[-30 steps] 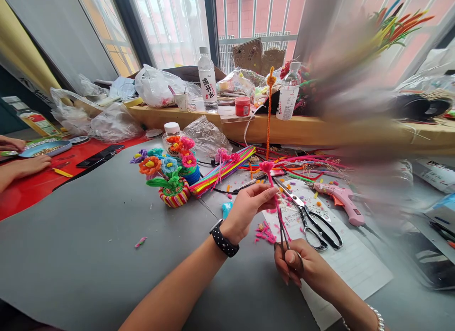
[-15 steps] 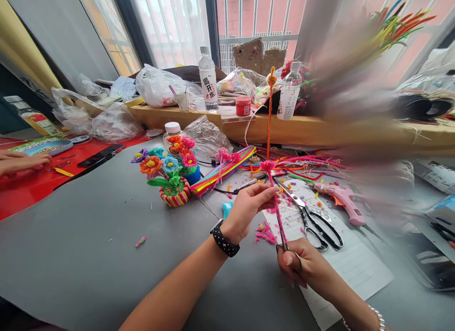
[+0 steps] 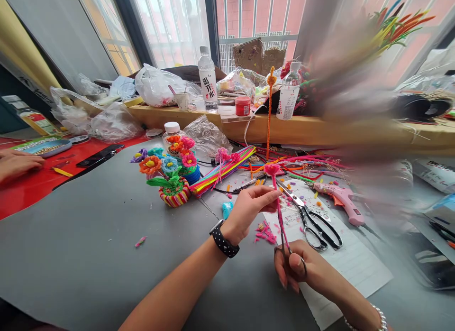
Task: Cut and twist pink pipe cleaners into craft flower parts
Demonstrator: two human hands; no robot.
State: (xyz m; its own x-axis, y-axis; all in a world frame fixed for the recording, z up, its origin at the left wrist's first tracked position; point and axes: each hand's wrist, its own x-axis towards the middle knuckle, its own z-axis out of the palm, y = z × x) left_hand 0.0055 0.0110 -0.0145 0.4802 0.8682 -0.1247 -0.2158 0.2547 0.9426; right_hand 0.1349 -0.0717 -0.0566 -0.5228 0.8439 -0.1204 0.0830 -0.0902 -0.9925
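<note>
Head view: the person's left hand is nearly closed, thumb and fingertips pinching the fuzzy stem of a pink flower, whose head stands just above the fingers. The right hand is curled around the finger loops of small scissors, their blades pointing up along the lower stem; whether they touch it cannot be told. A dark, white-dotted watch strap circles the left wrist, and a beaded bracelet the right.

Beyond the hands lie large black-handled scissors on a sheet of paper, with a pink glue gun near them. Lines of writing on the paper are too small to read. On the ledge, a clear bottle bears the large black characters 喝开水. Another bottle stands with its label turned, its fine print illegible. Between the bottles, a red jar carries a label too small to make out.
</note>
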